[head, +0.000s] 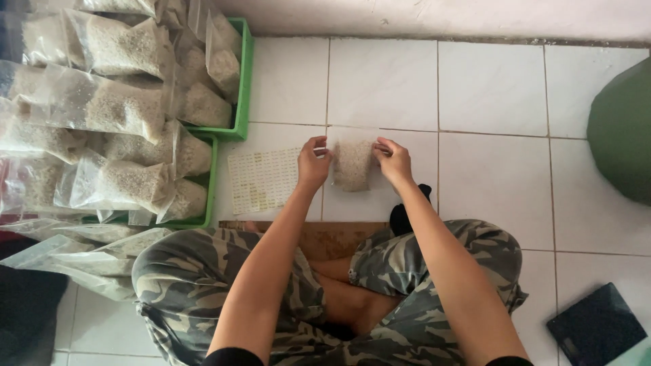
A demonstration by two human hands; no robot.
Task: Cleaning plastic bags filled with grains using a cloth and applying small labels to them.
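Over at the left edge of the tiled floor [488, 88], two green trays [243, 81] are heaped high with clear packets of pale grain [115, 108], so a good many look already filled and stacked; a few more loose bags [81, 257] lie spilling off by the person's knee. Just right of the trays a sheet of small labels [261, 179] lies flat on the tiles, most of its rows seemingly unused. Beside it the left hand [313, 163] pinches the top left corner of one small bag of grain [352, 165], and the right hand [393, 159] pinches the top right corner, both clenched on the plastic mouth, the bag resting upright on the floor in front of a wooden board [339, 237] and the crossed legs. I'd judge this packet is filled but its top not yet closed. Farther right, a dark flat scale [597, 329] sits at the floor's lower right corner, and a green rounded bulk [624, 129] leans in at the right edge.
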